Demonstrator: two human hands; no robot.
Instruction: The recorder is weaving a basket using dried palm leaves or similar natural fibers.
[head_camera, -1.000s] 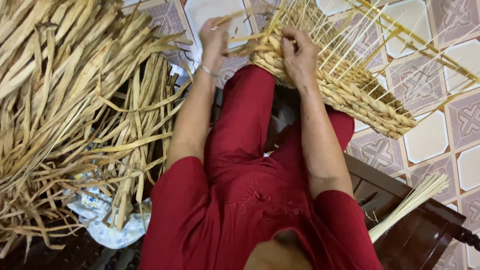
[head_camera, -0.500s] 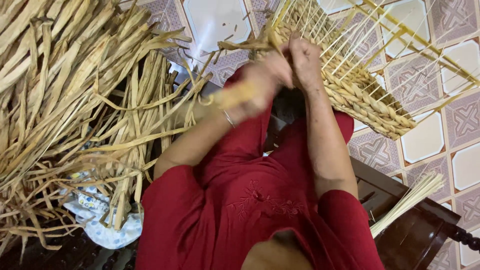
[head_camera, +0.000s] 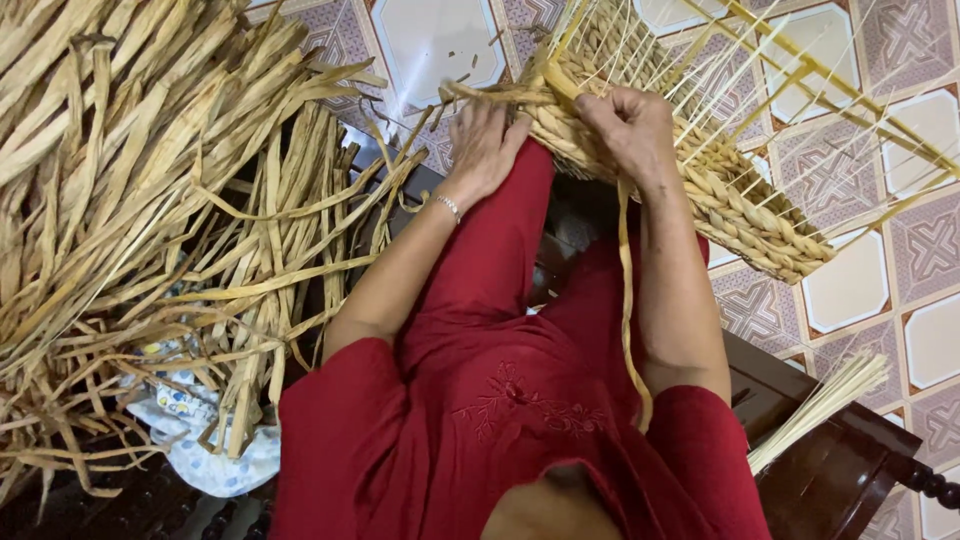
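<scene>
A half-woven straw basket with thin upright stakes rests on my knee, its braided rim running toward the lower right. My left hand pinches a dry flat strand at the basket's near corner. My right hand grips the woven rim beside it, and a long loose strand hangs from it down along my right forearm. Both arms come out of red sleeves, and a thin bracelet sits on my left wrist.
A big heap of dry flat straw strips fills the left side, partly covering a white patterned cloth. A bundle of thin pale sticks lies on a dark wooden seat at lower right. Patterned floor tiles lie beyond.
My left hand swung in from the left and now meets the right hand at the basket's corner. A long strand now hangs down by my right forearm.
</scene>
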